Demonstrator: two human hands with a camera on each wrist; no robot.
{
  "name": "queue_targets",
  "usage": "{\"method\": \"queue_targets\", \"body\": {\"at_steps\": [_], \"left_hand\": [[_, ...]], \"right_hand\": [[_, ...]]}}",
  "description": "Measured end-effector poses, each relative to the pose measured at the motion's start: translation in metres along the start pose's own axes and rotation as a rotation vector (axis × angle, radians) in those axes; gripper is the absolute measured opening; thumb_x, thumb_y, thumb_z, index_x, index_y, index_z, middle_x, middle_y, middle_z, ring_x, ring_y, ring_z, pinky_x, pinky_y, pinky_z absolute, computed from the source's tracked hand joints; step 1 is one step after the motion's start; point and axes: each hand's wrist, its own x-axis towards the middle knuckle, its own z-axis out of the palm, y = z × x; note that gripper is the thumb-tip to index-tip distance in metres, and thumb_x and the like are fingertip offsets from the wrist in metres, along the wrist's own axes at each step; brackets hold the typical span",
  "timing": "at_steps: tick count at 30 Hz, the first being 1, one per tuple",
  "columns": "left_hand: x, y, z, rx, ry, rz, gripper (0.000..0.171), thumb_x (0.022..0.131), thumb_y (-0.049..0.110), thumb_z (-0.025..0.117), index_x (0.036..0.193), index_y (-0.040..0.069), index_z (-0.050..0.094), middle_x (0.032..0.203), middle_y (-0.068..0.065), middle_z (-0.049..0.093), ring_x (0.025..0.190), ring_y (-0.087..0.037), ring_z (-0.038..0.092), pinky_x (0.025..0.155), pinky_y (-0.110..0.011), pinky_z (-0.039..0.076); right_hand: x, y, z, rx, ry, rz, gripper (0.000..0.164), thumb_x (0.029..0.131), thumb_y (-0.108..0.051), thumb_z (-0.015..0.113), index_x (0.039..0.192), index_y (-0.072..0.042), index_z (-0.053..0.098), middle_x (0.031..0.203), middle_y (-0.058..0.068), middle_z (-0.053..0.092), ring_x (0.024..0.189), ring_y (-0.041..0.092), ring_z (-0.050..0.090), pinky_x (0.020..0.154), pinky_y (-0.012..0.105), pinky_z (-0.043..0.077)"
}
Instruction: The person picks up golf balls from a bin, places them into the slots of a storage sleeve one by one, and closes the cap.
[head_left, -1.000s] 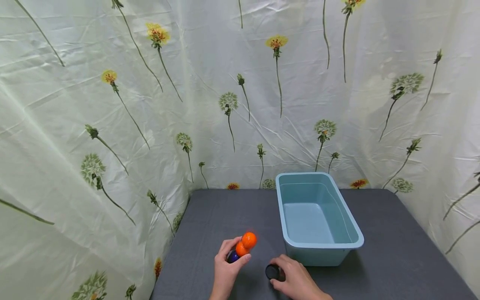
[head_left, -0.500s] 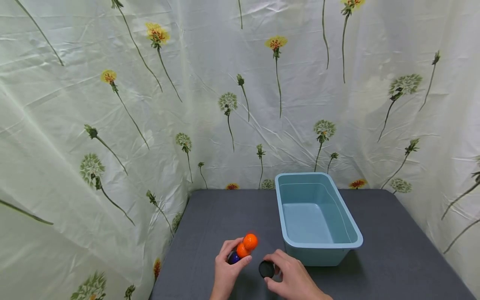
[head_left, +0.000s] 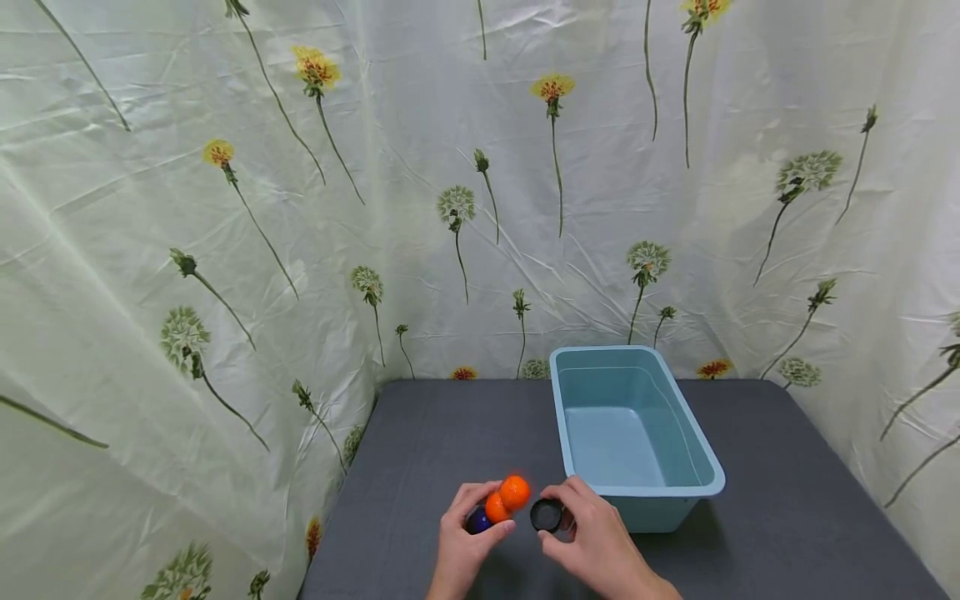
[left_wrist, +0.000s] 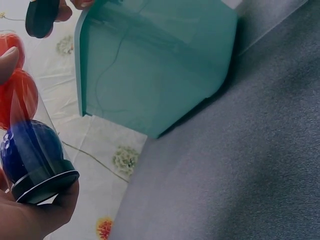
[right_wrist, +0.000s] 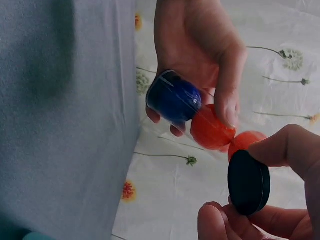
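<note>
My left hand point(head_left: 459, 542) grips a clear tube point(left_wrist: 20, 117) around its side, thumb across the wall. Inside the tube are two orange balls point(right_wrist: 212, 126) and one dark blue ball point(right_wrist: 175, 97). A dark cap point(left_wrist: 46, 187) closes the tube's end by the blue ball. The tube is tilted, its orange end pointing up and to the right in the head view. Just right of that end, my right hand point(head_left: 600, 537) pinches a round black lid point(head_left: 546, 515) between thumb and fingers, its hollow side showing in the head view.
A light blue plastic tub point(head_left: 570, 433) stands on the dark grey table point(head_left: 450, 425), just beyond my right hand. Nothing shows inside it. Behind the table hangs a pale curtain point(head_left: 405, 100) printed with dandelions.
The black lid has come up off the table in my right hand and turned so its hollow side shows. My left hand has shifted slightly right with the tube, closer to the lid.
</note>
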Motion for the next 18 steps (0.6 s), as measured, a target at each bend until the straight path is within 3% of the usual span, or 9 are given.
{"method": "queue_targets", "body": {"at_steps": [6,12,18], "left_hand": [[-0.002,0.0,0.003,-0.015,-0.048,-0.004,0.046,0.079,0.018,0.088,0.122,0.021,0.073,0.114,-0.009,0.059,0.105,-0.027,0.059,0.088,-0.03,0.052],[-0.002,0.0,0.004,-0.014,-0.054,-0.011,0.044,0.079,0.017,0.087,0.12,0.023,0.073,0.113,-0.009,0.059,0.105,-0.028,0.059,0.088,-0.031,0.052],[-0.002,0.001,0.005,0.016,-0.073,-0.005,0.045,0.078,0.019,0.088,0.12,0.022,0.073,0.112,-0.006,0.06,0.104,-0.026,0.06,0.091,-0.03,0.05]], "right_hand": [[0.003,0.0,-0.005,-0.008,0.03,0.028,0.035,0.077,-0.017,0.085,0.107,-0.019,0.067,0.089,-0.007,0.05,0.066,0.012,0.053,0.057,0.023,0.048],[0.004,0.0,-0.009,0.021,0.026,0.054,0.035,0.077,-0.02,0.087,0.106,-0.02,0.067,0.09,-0.007,0.052,0.067,0.011,0.055,0.059,0.023,0.05],[0.008,0.002,-0.013,0.161,-0.029,0.089,0.039,0.079,-0.02,0.087,0.11,-0.012,0.065,0.098,-0.001,0.065,0.075,0.008,0.064,0.067,0.024,0.056]]}}
